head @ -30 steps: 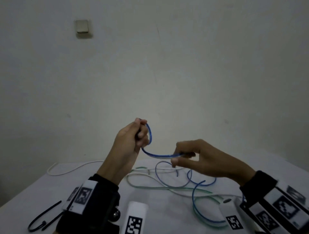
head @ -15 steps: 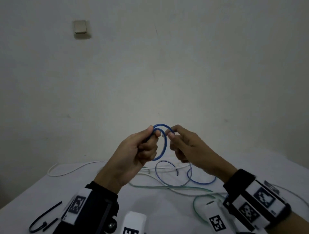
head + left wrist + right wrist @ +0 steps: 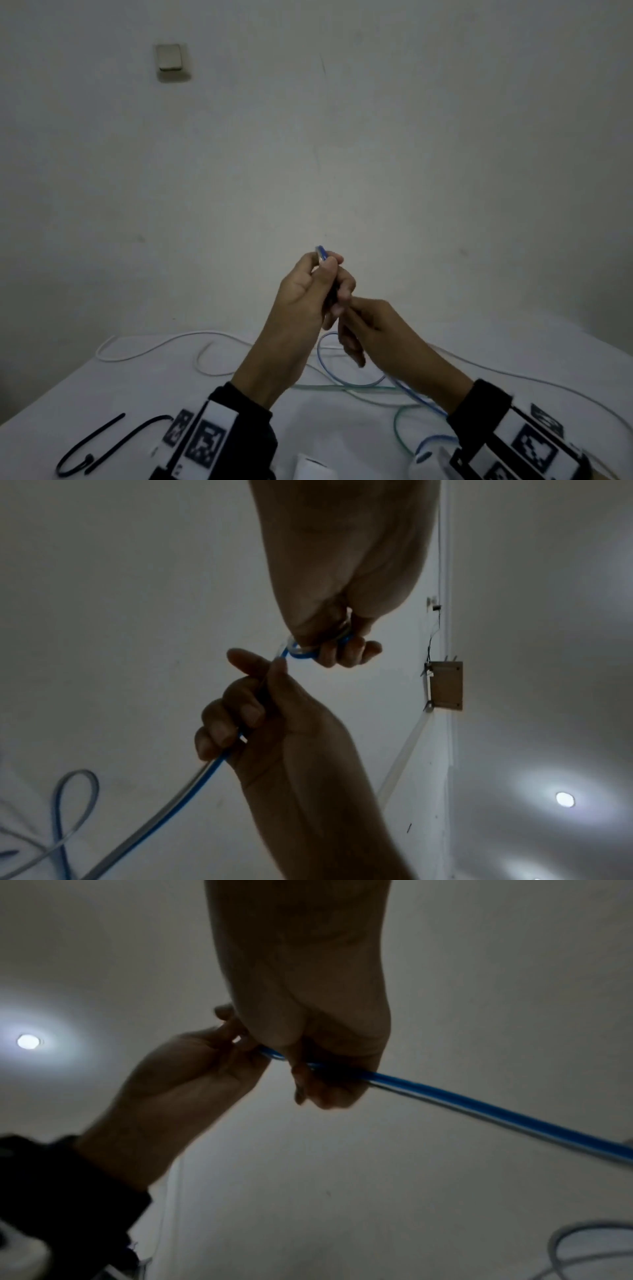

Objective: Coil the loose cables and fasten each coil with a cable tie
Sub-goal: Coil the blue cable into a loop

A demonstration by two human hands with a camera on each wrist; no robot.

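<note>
While I watched from the head view, my left hand (image 3: 301,308) was raised above the table (image 3: 102,394), fingers curled round a small coil of the blue cable (image 3: 321,253), and my right hand (image 3: 370,330) sat just below it, closed on the same cable where it ran down to the loose loops lying among the white cable (image 3: 154,349) and the green cable (image 3: 342,387). The black cable ties (image 3: 102,442) lay untouched at the near left.

In the left wrist view, the right hand (image 3: 260,710) gripped the cable (image 3: 192,785) as it fed up into the coil.

In the right wrist view, the cable (image 3: 479,1104) ran taut from my closed fingers (image 3: 308,1085) (rather blurred). I judged the coiling barely begun; next I would need to draw more slack and lay another loop.
</note>
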